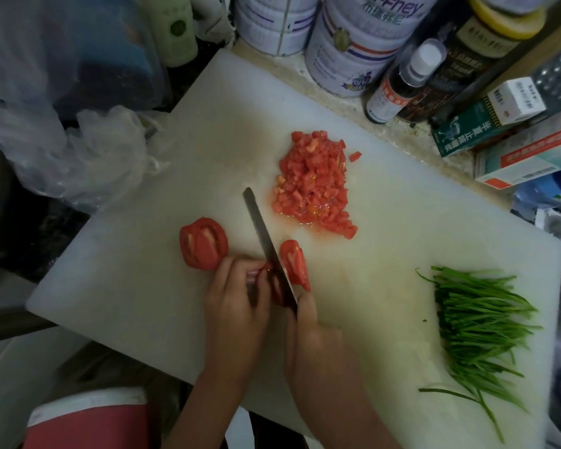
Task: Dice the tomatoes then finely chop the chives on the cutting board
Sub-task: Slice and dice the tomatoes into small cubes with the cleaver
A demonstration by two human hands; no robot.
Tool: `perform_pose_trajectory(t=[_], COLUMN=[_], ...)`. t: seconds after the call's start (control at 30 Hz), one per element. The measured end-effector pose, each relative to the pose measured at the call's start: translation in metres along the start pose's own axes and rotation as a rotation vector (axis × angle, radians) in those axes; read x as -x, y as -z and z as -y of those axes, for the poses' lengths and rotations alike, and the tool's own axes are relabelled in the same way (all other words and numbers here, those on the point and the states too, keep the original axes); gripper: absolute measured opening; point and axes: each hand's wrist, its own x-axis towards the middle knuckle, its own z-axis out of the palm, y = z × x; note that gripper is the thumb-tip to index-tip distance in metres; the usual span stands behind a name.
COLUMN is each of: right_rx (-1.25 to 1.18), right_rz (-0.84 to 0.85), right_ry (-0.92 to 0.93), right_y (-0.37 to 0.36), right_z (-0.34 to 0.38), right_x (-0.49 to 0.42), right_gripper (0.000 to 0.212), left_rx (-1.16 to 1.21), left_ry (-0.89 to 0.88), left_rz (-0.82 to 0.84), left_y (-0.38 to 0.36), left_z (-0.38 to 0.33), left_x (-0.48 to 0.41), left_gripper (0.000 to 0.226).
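Just below the middle of the frame, the left hand (237, 293) curls its fingers (240, 270) round a tomato piece (270, 274) and pins it to the cutting board (143, 286). The right hand (311, 332) is wrapped round the handle of the knife (261, 228). Its blade runs up the frame, leaning left, and touches the piece's right face. A cut slice (293, 262) lies right of the blade, so the next cut probably steps left, toward the fingertips. Tomato half (204, 244) lies left, diced pile (311, 186) above, and chives (480, 322) uncut at right.
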Motion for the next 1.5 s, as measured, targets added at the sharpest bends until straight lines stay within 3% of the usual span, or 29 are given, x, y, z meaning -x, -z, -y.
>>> perform_pose_trajectory(t=[0.07, 0.17, 0.33, 0.6, 0.67, 0.77, 0.83, 0.97, 1.07, 1.17, 1.33, 1.5], right_rx=[-0.072, -0.136, -0.178, -0.346, -0.334, -0.343, -0.444, -0.571, -0.597, -0.631, -0.636, -0.679], right_rz=[-0.039, -0.007, 0.076, -0.049, 0.005, -0.048, 0.032, -0.033, 0.026, 0.056, 0.167, 0.261], right_ry=[0.012, 0.008, -0.076, 0.066, 0.062, 0.085, 0.025, -0.010, -0.042, -0.051, -0.065, -0.001], right_y=[0.004, 0.006, 0.002, 0.003, 0.003, 0.010, 0.028, 0.046, 0.046, 0.049, 0.055, 0.058], right_z=[0.003, 0.001, -0.013, -0.004, -0.010, -0.021, -0.027, -0.043, -0.060, -0.075, -0.090, -0.100], right_x=[-0.011, -0.007, 0.037, -0.018, 0.002, 0.022, 0.028, 0.035, 0.033, 0.028, 0.021, 0.007], right_gripper=[0.036, 0.041, 0.019, 0.042, 0.033, 0.014, 0.025, 0.030, 0.030, 0.015, 0.007, 0.013], left_rx=[0.013, 0.030, 0.047, 0.035, 0.033, 0.024, 0.015, -0.133, -0.174, -0.138, -0.123, -0.110], left_ry=[0.000, 0.001, 0.015, -0.006, 0.006, 0.026, 0.044, 0.090, 0.185, 0.257, 0.258, 0.268], left_rz=[-0.007, 0.023, 0.026, 0.007, -0.008, -0.004, 0.024, 0.071, 0.113, 0.102, 0.014, -0.041], left_y=[0.000, 0.000, 0.001, -0.001, -0.001, 0.001, 0.006, 0.010, 0.005, -0.001, -0.010, -0.017], left_z=[0.000, 0.002, 0.004, 0.006, 0.006, 0.000, -0.007, -0.017, -0.025, -0.031, -0.034, -0.044], left_x=[-0.001, -0.002, -0.002, 0.001, 0.002, 0.007, 0.016, 0.035, 0.039, 0.033, 0.023, 0.024], left_gripper=[0.011, 0.013, 0.013, 0.010, 0.009, 0.017, 0.022, 0.032, 0.037, 0.039, 0.032, 0.034])
